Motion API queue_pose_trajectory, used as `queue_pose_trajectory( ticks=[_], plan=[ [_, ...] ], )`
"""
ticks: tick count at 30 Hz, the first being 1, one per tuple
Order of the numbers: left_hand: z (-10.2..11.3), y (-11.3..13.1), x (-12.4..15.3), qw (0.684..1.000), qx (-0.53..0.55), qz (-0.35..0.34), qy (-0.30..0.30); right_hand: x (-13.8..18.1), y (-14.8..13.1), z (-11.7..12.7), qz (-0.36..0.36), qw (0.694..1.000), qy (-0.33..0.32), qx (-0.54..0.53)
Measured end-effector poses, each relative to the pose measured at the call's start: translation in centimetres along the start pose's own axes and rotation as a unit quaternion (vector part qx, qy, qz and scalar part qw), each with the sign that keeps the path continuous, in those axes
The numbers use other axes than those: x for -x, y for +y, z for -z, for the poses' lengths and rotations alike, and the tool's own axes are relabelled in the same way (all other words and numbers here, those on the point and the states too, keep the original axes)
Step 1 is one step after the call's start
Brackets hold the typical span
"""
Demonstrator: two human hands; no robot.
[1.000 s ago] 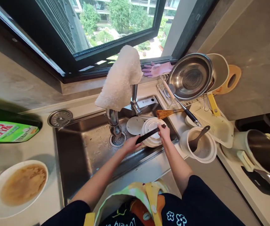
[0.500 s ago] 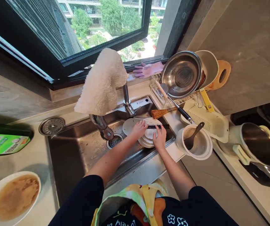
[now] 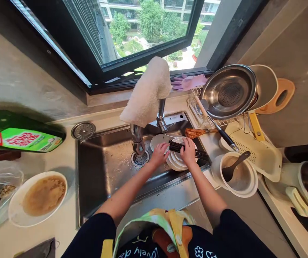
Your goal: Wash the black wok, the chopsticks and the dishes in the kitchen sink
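A bundle of dark chopsticks (image 3: pixel 175 146) lies across the stacked white plates and bowls (image 3: pixel 173 161) in the steel sink (image 3: pixel 105 150). My right hand (image 3: pixel 188 153) is closed around the middle of the bundle, with the ends sticking out on both sides. My left hand (image 3: pixel 159 154) is just left of the chopstick ends, its fingers slightly bent and apart, with nothing visible in it. Below it is part of an oval white dish (image 3: pixel 156 140). The faucet (image 3: pixel 137 139), partly covered by a white fluffy cloth (image 3: pixel 150 91), stands over the drain (image 3: pixel 140 159).
An orange whisk brush (image 3: pixel 197 133) lies at the sink's right edge, near a white pot with a dark ladle (image 3: pixel 234 166). A drying rack holds a steel colander (image 3: pixel 230 91). On the left counter are a green detergent bottle (image 3: pixel 27 136) and a bowl of brown liquid (image 3: pixel 39 199).
The chopsticks have been lifted and tilted, with my right hand now wrapped around them. My left hand has shifted off the plates toward the bundle's left end. The view has turned left.
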State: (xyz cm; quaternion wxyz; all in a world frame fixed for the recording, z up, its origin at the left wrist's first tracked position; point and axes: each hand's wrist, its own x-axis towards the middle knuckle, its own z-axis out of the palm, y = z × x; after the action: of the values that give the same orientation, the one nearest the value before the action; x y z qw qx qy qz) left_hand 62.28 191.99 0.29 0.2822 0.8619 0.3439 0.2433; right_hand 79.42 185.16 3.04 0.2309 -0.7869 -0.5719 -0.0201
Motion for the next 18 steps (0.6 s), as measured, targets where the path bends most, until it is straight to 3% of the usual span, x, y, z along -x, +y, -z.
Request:
queue_pose_trajectory(
  ticks=[3, 5, 7, 9, 11, 12, 18],
  plan=[
    [0.8, -1.8, 2.4, 0.988, 0.103, 0.101, 0.051, -5.0, -1.9, 0.1, 0.036, 0.998, 0.016, -0.051],
    [1.3, -2.9, 3.4, 0.958, 0.195, 0.193, 0.083, -8.2, -3.0, -0.2, 0.026, 0.997, -0.008, -0.077],
    [1.7, -3.6, 4.0, 0.895, 0.313, 0.298, 0.113, -10.6, -3.8, -0.6, 0.002, 0.993, -0.050, -0.107],
    [2.1, -4.1, 4.4, 0.794, 0.442, 0.390, 0.149, -11.8, -4.2, -1.0, -0.022, 0.989, -0.074, -0.123],
    [2.4, -4.3, 4.8, 0.699, 0.531, 0.443, 0.183, -12.1, -4.3, -1.3, -0.026, 0.990, -0.067, -0.120],
    [2.4, -4.3, 5.0, 0.667, 0.555, 0.456, 0.197, -12.0, -4.4, -1.4, -0.019, 0.991, -0.058, -0.115],
    [2.5, -3.7, 5.9, 0.595, 0.599, 0.486, 0.226, -11.2, -5.6, -1.6, 0.061, 0.993, -0.051, -0.084]
  ],
)
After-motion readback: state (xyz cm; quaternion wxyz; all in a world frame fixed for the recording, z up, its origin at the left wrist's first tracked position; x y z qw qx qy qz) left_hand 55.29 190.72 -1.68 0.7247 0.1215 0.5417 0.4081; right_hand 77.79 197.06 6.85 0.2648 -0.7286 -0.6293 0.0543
